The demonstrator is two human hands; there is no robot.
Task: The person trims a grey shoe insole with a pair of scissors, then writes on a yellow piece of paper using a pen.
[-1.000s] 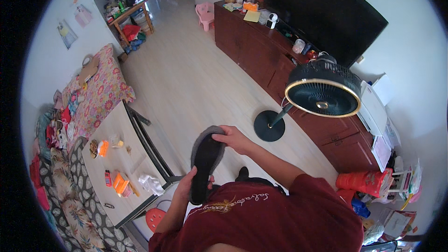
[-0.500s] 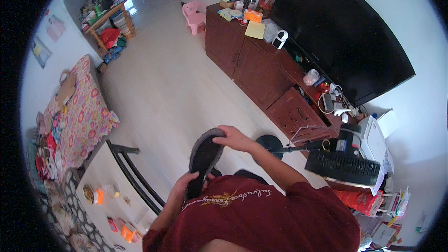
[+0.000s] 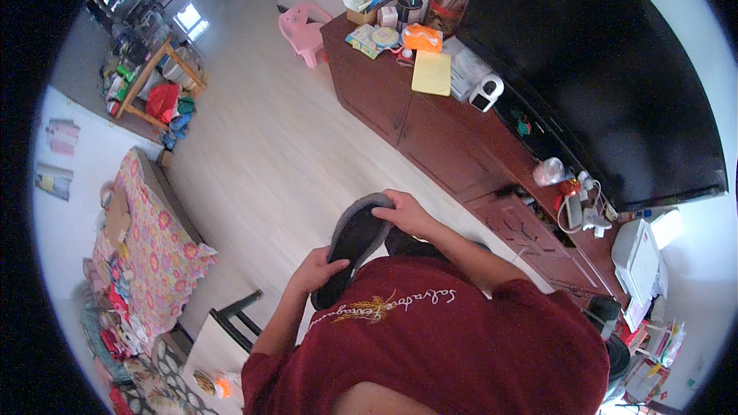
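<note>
A long, dark insole (image 3: 358, 237) with a grey edge is held up in front of my maroon shirt. My left hand (image 3: 314, 270) grips its lower left side, the thumb lying across the dark face. The far, rounded end is pinched by my right hand (image 3: 403, 214), with the thumb on the near face and the fingers behind. Its lower end comes down close to my shirt. Whatever my fingers touch on the back is hidden.
A brown cabinet (image 3: 430, 124) carrying small items runs along the right under a large black television (image 3: 607, 69). A pink plastic chair (image 3: 304, 32) stands beyond it. On the left are a bed with a flowered cover (image 3: 157, 257) and a pale table (image 3: 209, 347).
My view has turned and shifted, so the cabinet and television look nearer and the fan has mostly slid out at the lower right. Both hands keep hold of the insole.
</note>
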